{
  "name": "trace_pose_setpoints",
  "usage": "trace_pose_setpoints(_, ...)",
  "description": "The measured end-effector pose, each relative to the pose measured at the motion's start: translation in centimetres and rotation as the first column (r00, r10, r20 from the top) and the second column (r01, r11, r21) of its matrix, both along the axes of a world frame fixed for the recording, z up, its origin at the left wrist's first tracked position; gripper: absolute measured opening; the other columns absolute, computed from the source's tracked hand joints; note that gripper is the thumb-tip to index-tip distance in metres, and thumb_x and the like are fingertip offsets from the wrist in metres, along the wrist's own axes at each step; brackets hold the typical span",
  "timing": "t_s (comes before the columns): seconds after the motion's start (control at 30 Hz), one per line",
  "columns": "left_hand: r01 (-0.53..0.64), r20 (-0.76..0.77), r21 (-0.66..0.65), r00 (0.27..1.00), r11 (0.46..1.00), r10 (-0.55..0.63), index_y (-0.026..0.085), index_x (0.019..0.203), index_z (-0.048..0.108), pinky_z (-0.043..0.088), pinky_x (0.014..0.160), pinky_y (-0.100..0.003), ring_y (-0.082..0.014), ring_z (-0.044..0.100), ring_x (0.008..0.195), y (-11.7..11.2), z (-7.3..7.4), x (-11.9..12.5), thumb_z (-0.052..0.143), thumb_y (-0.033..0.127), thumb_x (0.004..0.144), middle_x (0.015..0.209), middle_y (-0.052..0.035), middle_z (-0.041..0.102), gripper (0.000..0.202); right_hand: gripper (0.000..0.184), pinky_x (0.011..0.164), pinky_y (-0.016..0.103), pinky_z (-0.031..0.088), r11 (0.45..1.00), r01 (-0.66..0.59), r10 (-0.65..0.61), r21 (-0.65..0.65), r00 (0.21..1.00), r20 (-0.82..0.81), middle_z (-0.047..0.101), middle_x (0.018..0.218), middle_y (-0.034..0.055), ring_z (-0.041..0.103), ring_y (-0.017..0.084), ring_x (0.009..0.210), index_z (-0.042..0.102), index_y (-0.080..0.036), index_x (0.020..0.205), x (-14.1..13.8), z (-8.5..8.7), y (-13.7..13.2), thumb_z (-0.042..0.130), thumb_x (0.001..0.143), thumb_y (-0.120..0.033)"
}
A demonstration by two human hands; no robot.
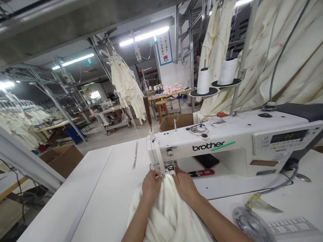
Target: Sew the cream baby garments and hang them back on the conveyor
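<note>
A white sewing machine (pixel 181 139) stands across the table. Bunched cream fabric (pixel 169 211) runs from its needle area down toward me in loose folds. My left hand (pixel 151 184) grips the fabric just left of the presser foot, its fingers curled and pressed together. On the other side, my right hand (pixel 183 183) is closed on the fabric right beside the needle area, its fingertips partly hidden behind the machine head. The needle and the stitching point are too small and covered to make out.
Under the machine arm lie a phone (pixel 207 161) and red-handled thread snips (pixel 203 172). A clear ruler (pixel 294 228) and a clear round object (pixel 251 222) rest at the lower right. Thread cones (pixel 203 81) stand behind the machine. A cardboard box (pixel 62 159) sits left of the table.
</note>
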State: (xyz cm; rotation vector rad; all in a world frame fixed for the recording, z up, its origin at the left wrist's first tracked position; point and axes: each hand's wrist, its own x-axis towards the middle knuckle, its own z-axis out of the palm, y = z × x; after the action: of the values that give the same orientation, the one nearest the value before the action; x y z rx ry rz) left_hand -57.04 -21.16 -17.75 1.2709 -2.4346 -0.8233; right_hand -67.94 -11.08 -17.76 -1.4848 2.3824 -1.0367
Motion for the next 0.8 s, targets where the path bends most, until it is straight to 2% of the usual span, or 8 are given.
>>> trace_pose_setpoints(0.13, 0.027, -0.022, -0.003, 0.999, 1.000, -0.027, 0.017, 0.088, 0.057, 0.040, 0.076, -0.022, -0.0168, 0.059, 0.089, -0.1, -0.1, 0.1, 0.046, 0.021, 0.078, 0.094, -0.0050, 0.065, 0.016, 0.026, 0.062, 0.026, 0.037, 0.998, -0.050, 0.050, -0.029, 0.998, 0.024, 0.060, 0.076, 0.0065, 0.058, 0.020, 0.071, 0.047, -0.014, 0.093, -0.3, -0.1, 0.4, 0.022, 0.094, -0.021)
trace_pose_setpoints(0.23, 0.053, -0.026, -0.014, 0.998, 0.998, -0.054, 0.016, 0.085, 0.058, 0.040, 0.075, -0.023, -0.0165, 0.059, 0.088, -0.2, -0.1, 0.3, 0.046, 0.020, 0.078, 0.093, -0.0057, 0.065, 0.015, 0.013, 0.057, 0.022, 0.035, 0.995, -0.094, 0.095, -0.021, 0.994, 0.056, 0.058, 0.068, -0.0004, 0.056, 0.017, 0.064, 0.047, -0.017, 0.091, -0.5, -0.3, 0.6, 0.042, 0.089, -0.028)
trace_pose_setpoints(0.3, 0.075, -0.023, -0.022, 0.997, 0.997, -0.075, 0.016, 0.086, 0.058, 0.040, 0.076, -0.023, -0.0168, 0.059, 0.089, -0.3, 0.1, 0.3, 0.045, 0.020, 0.078, 0.094, -0.0063, 0.064, 0.016, 0.011, 0.055, 0.022, 0.032, 0.994, -0.108, 0.108, 0.007, 0.992, 0.061, 0.056, 0.064, -0.0026, 0.055, 0.017, 0.061, 0.047, -0.017, 0.088, -0.6, -0.4, 0.4, 0.053, 0.079, -0.021)
trace_pose_setpoints(0.4, 0.130, 0.003, -0.010, 0.991, 0.991, -0.130, 0.016, 0.085, 0.059, 0.040, 0.075, -0.024, -0.0181, 0.059, 0.087, -0.6, 0.5, 0.2, 0.046, 0.020, 0.076, 0.091, -0.0072, 0.064, 0.017, 0.017, 0.057, 0.022, 0.031, 0.993, -0.116, 0.115, 0.031, 0.992, 0.045, 0.057, 0.067, -0.0009, 0.055, 0.018, 0.066, 0.048, -0.017, 0.086, -0.8, -0.4, -0.1, 0.048, 0.072, -0.008)
trace_pose_setpoints(0.57, 0.236, 0.063, 0.041, 0.969, 0.971, -0.238, 0.017, 0.073, 0.061, 0.040, 0.070, -0.026, -0.0213, 0.059, 0.080, -0.9, 2.0, 0.2, 0.047, 0.017, 0.071, 0.077, -0.0071, 0.065, 0.014, 0.018, 0.060, 0.024, 0.031, 0.994, -0.094, 0.091, 0.052, 0.995, 0.051, 0.057, 0.071, 0.0018, 0.056, 0.020, 0.071, 0.046, -0.017, 0.086, -0.6, -0.2, -0.1, 0.045, 0.071, -0.006)
trace_pose_setpoints(0.63, 0.267, 0.067, 0.068, 0.960, 0.961, -0.272, 0.017, 0.071, 0.061, 0.039, 0.067, -0.026, -0.0211, 0.058, 0.076, -0.4, 3.0, 1.6, 0.049, 0.019, 0.071, 0.075, -0.0061, 0.064, 0.012, 0.018, 0.058, 0.024, 0.032, 0.992, -0.107, 0.102, 0.064, 0.992, 0.076, 0.055, 0.068, 0.0001, 0.055, 0.019, 0.068, 0.045, -0.018, 0.085, 0.1, 0.1, 1.1, 0.043, 0.072, -0.007)
trace_pose_setpoints(0.7, 0.304, 0.050, 0.118, 0.949, 0.945, -0.312, 0.018, 0.071, 0.060, 0.038, 0.061, -0.024, -0.0175, 0.055, 0.068, 0.8, 4.3, 4.2, 0.051, 0.025, 0.073, 0.070, -0.0030, 0.061, 0.011, 0.013, 0.057, 0.023, 0.033, 0.989, -0.142, 0.136, 0.029, 0.978, 0.158, 0.053, 0.067, -0.0020, 0.053, 0.017, 0.064, 0.042, -0.021, 0.084, 1.4, 0.7, 2.9, 0.042, 0.074, -0.012)
trace_pose_setpoints(0.8, 0.341, -0.188, 0.306, 0.937, 0.889, -0.295, 0.016, 0.073, 0.058, 0.034, 0.054, -0.019, -0.0105, 0.047, 0.058, 3.9, 6.6, 9.1, 0.051, 0.036, 0.077, 0.064, 0.0014, 0.053, 0.021, 0.008, 0.060, 0.024, 0.037, 0.968, -0.220, 0.248, -0.119, 0.903, 0.350, 0.052, 0.071, -0.0023, 0.050, 0.017, 0.066, 0.040, -0.023, 0.084, 4.2, 2.6, 5.4, 0.042, 0.077, -0.026)
